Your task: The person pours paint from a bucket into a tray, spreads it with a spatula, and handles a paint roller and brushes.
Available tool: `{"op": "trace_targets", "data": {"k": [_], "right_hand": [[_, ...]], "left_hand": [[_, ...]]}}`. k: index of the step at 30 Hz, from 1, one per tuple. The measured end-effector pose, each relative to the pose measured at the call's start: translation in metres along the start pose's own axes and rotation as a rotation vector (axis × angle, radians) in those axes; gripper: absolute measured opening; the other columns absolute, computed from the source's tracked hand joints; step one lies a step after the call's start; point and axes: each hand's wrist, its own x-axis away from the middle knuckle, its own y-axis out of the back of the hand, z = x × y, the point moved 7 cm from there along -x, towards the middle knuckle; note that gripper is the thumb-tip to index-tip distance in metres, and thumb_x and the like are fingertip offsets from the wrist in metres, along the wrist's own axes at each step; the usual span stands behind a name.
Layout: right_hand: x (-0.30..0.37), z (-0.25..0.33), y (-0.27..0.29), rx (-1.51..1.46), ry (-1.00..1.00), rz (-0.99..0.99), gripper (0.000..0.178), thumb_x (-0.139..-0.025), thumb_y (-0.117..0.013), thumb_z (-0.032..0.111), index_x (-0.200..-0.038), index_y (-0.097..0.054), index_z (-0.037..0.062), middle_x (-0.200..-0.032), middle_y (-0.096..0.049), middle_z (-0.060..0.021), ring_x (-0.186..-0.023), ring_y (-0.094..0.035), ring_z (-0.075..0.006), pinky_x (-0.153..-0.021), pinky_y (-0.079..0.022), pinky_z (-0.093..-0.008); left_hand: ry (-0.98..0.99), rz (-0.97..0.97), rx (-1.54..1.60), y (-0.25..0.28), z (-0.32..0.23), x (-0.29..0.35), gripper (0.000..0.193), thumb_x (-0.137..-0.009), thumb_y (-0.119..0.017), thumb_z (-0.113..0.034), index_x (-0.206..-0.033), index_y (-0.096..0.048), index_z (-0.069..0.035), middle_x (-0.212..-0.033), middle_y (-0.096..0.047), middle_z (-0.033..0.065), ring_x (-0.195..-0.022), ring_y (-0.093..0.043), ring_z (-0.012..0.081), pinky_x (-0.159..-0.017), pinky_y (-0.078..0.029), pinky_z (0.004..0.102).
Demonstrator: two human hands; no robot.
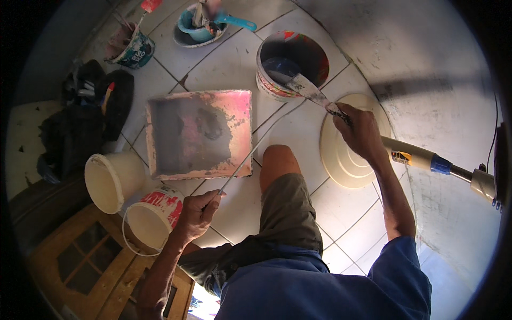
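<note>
With twelve o'clock pointing straight away from the person's body, a bare knee [280, 165] shows near the middle of the view, and the left hand [198, 213] sits between seven and eight o'clock, thumb and curled fingers pinching the end of a thin grey strip [238, 170] that slants toward one o'clock over the near right corner of a tray. Just beside that hand, toward eight o'clock, a white-and-red bucket [169, 198] with a wire handle leans its mouth into view; a plain cream bucket [129, 170] stands beyond it, nearer nine. The shallow pink tray [242, 109] lies at ten o'clock, its bottom smeared with grey (patchy, with pink showing through). Between two and three o'clock, the right hand [362, 133] is closed around the handle of a putty knife [312, 92], whose blade – streaked and pale – points toward ten and reaches over the rim of a grey-lined bucket [306, 50] near one o'clock. Behind that hand, in the three o'clock direction, is a round cream base [341, 165] with a pole [416, 154]. Farther off, a green-and-white pail [140, 50] stands past ten, and at eleven a bowl [184, 40] holds a teal pot [200, 34] – a blue-handled tool [237, 22] juts from it.
</note>
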Motion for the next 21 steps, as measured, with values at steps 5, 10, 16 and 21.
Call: {"op": "trace_targets", "data": {"k": [5,10,16,21], "right_hand": [[-0.038,0.011,0.007,0.187,0.074,0.052,0.027,-0.080,-0.056,0.017,-0.099,-0.067,0.0021,-0.079,-0.064,-0.0237,-0.074,-0.063,-0.0400,-0.070,-0.050,-0.0465],[-0.038,0.025,0.041,0.186,-0.028,0.037,0.028,-0.082,-0.058,0.019,-0.102,-0.066,0.0008,-0.077,-0.064,-0.0212,-0.072,-0.063,-0.0351,-0.069,-0.048,-0.0434],[-0.012,0.015,0.044,0.110,-0.056,0.102,0.026,-0.088,-0.056,0.022,-0.102,-0.065,0.0021,-0.070,-0.062,-0.0189,-0.067,-0.063,-0.0327,-0.065,-0.047,-0.0429],[-0.008,0.011,0.043,0.103,0.070,0.015,0.028,-0.093,-0.056,0.022,-0.108,-0.064,0.0001,-0.067,-0.059,-0.0166,-0.054,-0.054,-0.0196,-0.057,-0.044,-0.0334]], "left_hand": [[-0.051,-0.001,-0.146,0.002,-0.005,-0.005,0.018,-0.088,-0.053,-0.001,-0.103,-0.063,0.003,-0.063,-0.054,0.0080,-0.054,-0.051,0.0122,-0.054,-0.044,0.0265],[-0.185,-0.080,-0.235,0.018,-0.016,-0.002,0.018,-0.088,-0.054,-0.001,-0.103,-0.063,0.003,-0.067,-0.058,0.0117,-0.057,-0.057,0.0184,-0.056,-0.047,0.0299],[-0.118,-0.044,-0.243,0.022,-0.022,0.005,0.017,-0.086,-0.057,-0.001,-0.103,-0.063,0.001,-0.069,-0.059,0.0127,-0.057,-0.057,0.0208,-0.056,-0.047,0.0304],[-0.146,-0.068,-0.240,0.027,-0.017,0.006,0.018,-0.085,-0.058,0.002,-0.102,-0.062,0.001,-0.067,-0.056,0.0116,-0.057,-0.055,0.0202,-0.056,-0.046,0.0290]]}}
